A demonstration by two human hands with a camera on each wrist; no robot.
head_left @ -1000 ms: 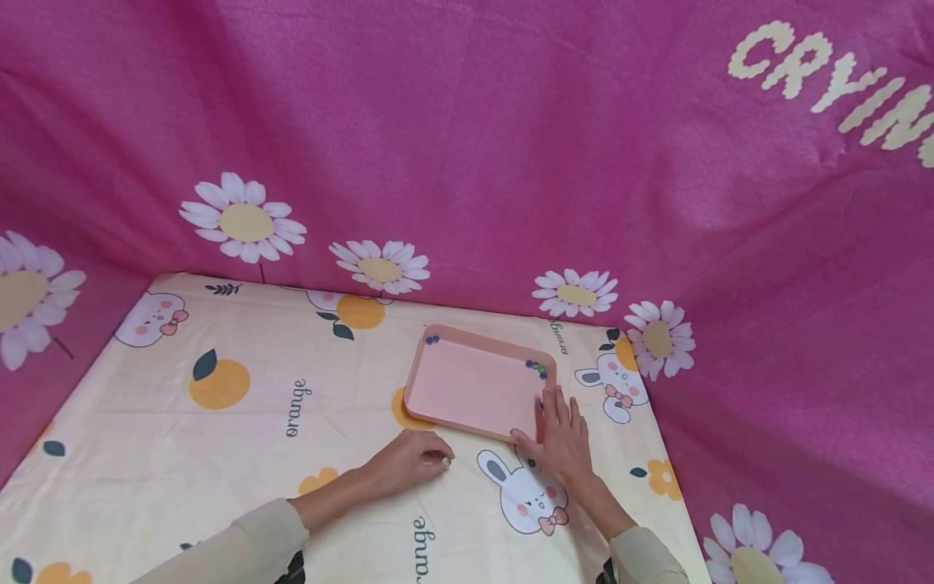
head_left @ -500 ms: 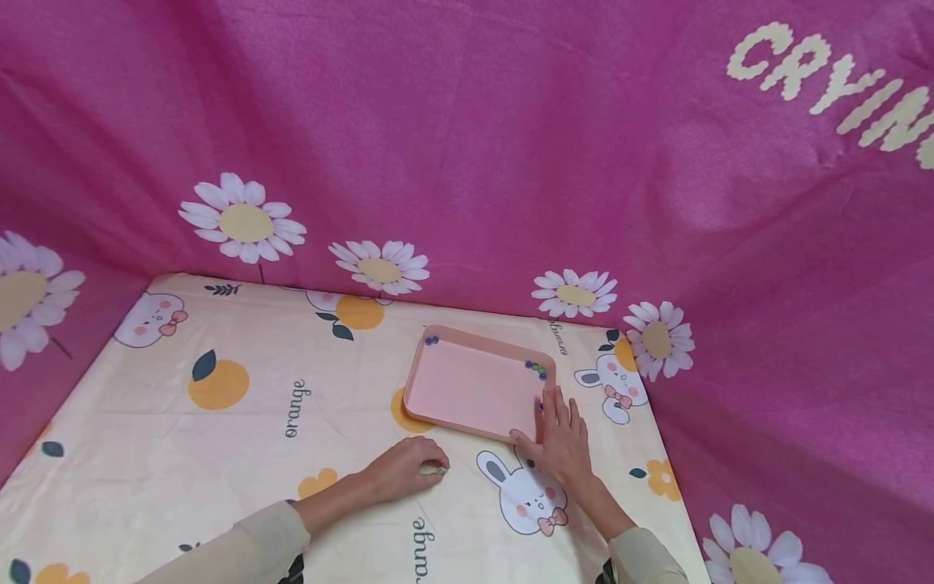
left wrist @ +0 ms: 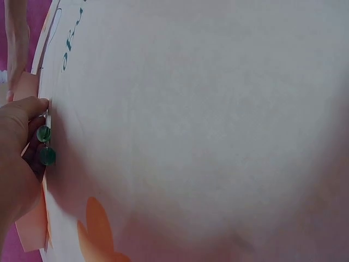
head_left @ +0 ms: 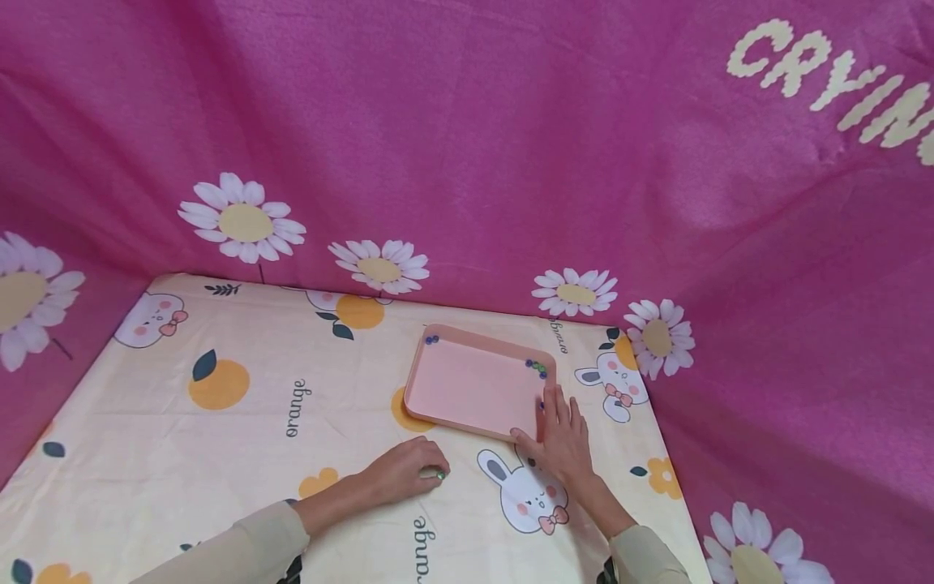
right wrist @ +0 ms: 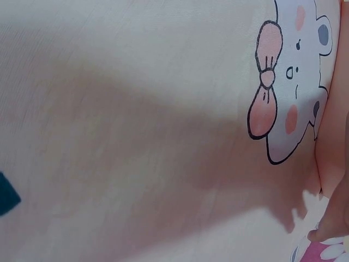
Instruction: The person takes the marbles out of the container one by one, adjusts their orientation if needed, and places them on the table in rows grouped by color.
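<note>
My left hand (head_left: 403, 470) is over the cloth just in front of the pink tray (head_left: 474, 391), fingers curled. In the left wrist view it holds two green glass marbles, one marble (left wrist: 43, 133) by the fingertips and another marble (left wrist: 47, 156) just below; whether more sit in the palm is hidden. My right hand (head_left: 565, 444) rests on the tray's near right corner with its fingers extended. Inside the tray, blue marbles (head_left: 432, 340) lie in the far left corner. Green marbles (head_left: 538, 367) and blue ones sit in the far right corner. Another blue marble (head_left: 542, 405) shows beside the right fingers.
The tray stands on a cream tablecloth (head_left: 270, 454) printed with rabbits, oranges and flowers. A magenta curtain (head_left: 467, 162) with daisies rises behind the table and along both sides. The table's right edge runs a little beyond my right hand.
My left hand has shifted slightly back toward me, and a green marble has become clearer at its fingertips. My right hand and the tray stay where they were.
</note>
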